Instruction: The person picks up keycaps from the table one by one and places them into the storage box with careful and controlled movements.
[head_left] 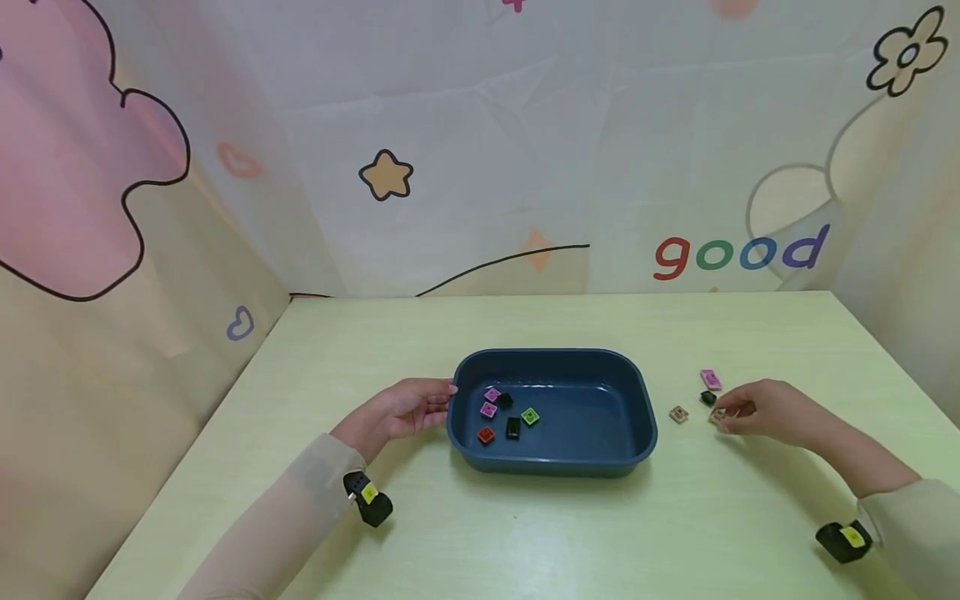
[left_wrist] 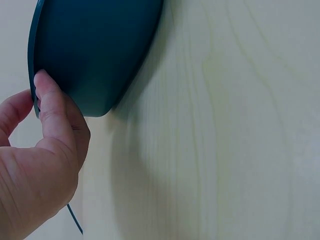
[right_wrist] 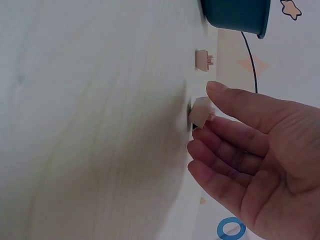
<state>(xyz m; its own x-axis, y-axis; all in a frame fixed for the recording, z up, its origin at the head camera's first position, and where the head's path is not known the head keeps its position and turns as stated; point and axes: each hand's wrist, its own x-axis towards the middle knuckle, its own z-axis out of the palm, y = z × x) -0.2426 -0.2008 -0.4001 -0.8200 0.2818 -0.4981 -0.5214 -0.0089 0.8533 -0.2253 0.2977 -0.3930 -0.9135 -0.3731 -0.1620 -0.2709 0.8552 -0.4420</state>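
Observation:
My left hand [head_left: 401, 410] holds the blue tray [head_left: 555, 468] at its left end. In the left wrist view, the thumb and fingers pinch the rim [left_wrist: 32, 60] from both sides. To the right of the tray, my right hand [head_left: 776, 412] has its thumb and forefinger around a small tan toy brick [head_left: 717, 415] low over the table. The right wrist view shows that tan brick [right_wrist: 201, 112] tilted between them, with the other fingers curled beneath. A second tan brick [head_left: 678, 414] lies nearer the tray. Beyond the fingertips are a black brick [head_left: 708, 398] and a pink brick [head_left: 710, 380].
Inside the tray's left half lie several small bricks, among them a red brick [head_left: 486, 435], a green brick [head_left: 530, 416], a black brick [head_left: 513, 428] and a pink brick [head_left: 488, 410]. A printed cloth [head_left: 480, 167] hangs behind the pale table [head_left: 525, 542].

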